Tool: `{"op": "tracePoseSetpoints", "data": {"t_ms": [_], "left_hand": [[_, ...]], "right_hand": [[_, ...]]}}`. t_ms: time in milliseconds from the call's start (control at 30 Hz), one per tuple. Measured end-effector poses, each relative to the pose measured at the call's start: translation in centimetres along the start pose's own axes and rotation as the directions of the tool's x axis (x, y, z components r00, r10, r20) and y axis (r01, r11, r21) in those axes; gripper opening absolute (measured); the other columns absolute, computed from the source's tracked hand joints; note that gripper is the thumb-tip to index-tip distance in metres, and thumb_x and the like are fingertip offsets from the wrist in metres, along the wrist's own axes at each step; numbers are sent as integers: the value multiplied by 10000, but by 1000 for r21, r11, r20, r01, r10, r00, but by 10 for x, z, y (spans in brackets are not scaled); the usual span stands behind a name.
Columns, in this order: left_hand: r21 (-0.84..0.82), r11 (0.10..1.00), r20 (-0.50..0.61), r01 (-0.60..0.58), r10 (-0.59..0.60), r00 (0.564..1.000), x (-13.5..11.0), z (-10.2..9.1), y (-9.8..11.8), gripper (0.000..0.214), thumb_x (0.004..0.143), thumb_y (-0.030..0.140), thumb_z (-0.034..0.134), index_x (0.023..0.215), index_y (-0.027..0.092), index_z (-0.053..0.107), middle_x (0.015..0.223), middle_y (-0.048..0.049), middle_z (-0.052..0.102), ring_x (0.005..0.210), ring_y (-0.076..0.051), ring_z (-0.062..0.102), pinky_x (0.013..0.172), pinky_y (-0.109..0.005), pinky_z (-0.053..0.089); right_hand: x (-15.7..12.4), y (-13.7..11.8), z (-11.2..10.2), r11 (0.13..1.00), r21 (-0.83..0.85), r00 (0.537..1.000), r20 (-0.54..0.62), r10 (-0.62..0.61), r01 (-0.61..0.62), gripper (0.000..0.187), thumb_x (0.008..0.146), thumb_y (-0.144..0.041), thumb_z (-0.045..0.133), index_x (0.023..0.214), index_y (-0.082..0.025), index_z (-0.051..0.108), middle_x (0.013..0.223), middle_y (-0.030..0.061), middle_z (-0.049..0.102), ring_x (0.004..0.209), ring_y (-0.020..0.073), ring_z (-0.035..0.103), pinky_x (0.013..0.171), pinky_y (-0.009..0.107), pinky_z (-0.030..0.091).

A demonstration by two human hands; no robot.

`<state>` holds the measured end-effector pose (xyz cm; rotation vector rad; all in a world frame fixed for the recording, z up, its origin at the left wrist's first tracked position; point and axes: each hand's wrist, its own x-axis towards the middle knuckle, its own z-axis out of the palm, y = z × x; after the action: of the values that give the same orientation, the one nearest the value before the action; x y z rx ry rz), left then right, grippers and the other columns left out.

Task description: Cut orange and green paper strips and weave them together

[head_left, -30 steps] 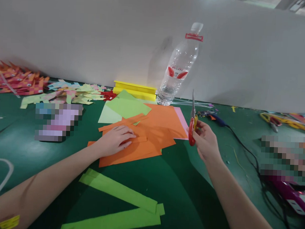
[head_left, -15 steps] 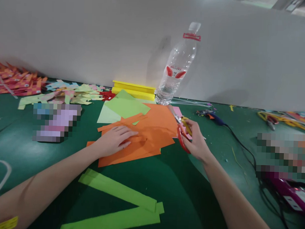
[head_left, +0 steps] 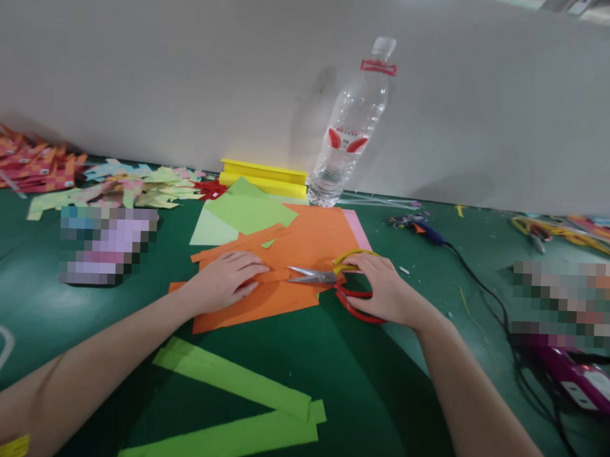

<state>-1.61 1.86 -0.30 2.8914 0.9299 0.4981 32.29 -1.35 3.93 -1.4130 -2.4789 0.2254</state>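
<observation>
My left hand [head_left: 229, 279] lies over the sheets of orange paper [head_left: 317, 235], its thumb and fingers closed on a narrow orange paper strip [head_left: 274, 276] that points to the right. The scissors [head_left: 319, 278], with one yellow and one red handle loop, are in my right hand [head_left: 390, 288]. Their blades are parted and point left, at the strip's right part, near the fingertips of my left hand. Light green sheets [head_left: 256, 203] lie at the orange stack's far edge, and a pink sheet [head_left: 358, 228] shows at its right.
Green paper strips [head_left: 240, 376] lie in front. A water bottle [head_left: 346, 130] leans against the wall behind a yellow folded piece [head_left: 264, 178]. Paper scraps [head_left: 151, 186] and a blurred-out phone-like object [head_left: 117, 245] sit left. Right are a blue-handled tool [head_left: 429, 231], its cord and a magenta device [head_left: 574, 378].
My right hand has brought the scissors down and turned them from pointing away to pointing left, over the orange paper. My left hand stays on the paper. The view has shifted slightly.
</observation>
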Motion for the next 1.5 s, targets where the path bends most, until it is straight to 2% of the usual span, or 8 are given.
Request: {"op": "tracePoseSetpoints", "data": {"t_ms": [300,800,967,1133,1233,1500], "left_hand": [[-8,1000,32,-2,2,999,0,2,-2,300,967,216,337,1165,193,561,1189,-75,578,1125,-211,505,970,-379,391],[-46,999,11,15,-14,1000,1,0,-1,219,963,261,370,1072,184,544,1153,-75,605,1101,-211,526,952,-376,409],[-43,999,16,10,-9,1000,1,1,-2,262,969,260,354,1151,206,534,1170,-67,592,1105,-205,515,952,-368,396],[-24,999,56,-39,40,998,0,2,-4,363,971,195,315,1239,301,535,1195,-50,561,1116,-220,490,914,-381,403],[-33,998,63,-47,49,997,-1,3,-5,382,964,189,330,1258,333,527,1235,-41,537,1138,-226,469,943,-400,387],[-62,995,154,-83,92,984,0,2,-6,473,950,110,287,1350,323,422,1383,-9,450,1288,-220,353,1039,-409,303]], "right_hand": [[-1,2,4,995,94,999,26,-25,23,442,699,-283,639,1127,-260,530,1187,78,605,1152,290,532,995,486,366],[-1,3,1,995,102,1000,11,3,-4,437,700,-281,656,1122,-275,544,1192,64,617,1141,291,554,991,494,378],[-2,4,4,991,134,1000,17,-20,17,463,691,-265,660,1140,-271,550,1214,58,606,1175,275,531,1009,481,386],[-3,6,6,989,147,1000,12,-19,17,494,681,-265,676,1162,-271,558,1226,63,597,1183,280,523,1006,486,403],[-2,8,8,988,152,999,10,-33,31,509,689,-275,679,1182,-279,552,1242,64,586,1201,282,508,1024,501,385],[1,11,10,977,200,997,-15,-70,72,514,703,-265,676,1203,-300,559,1243,57,587,1211,284,502,1026,509,391]]}}
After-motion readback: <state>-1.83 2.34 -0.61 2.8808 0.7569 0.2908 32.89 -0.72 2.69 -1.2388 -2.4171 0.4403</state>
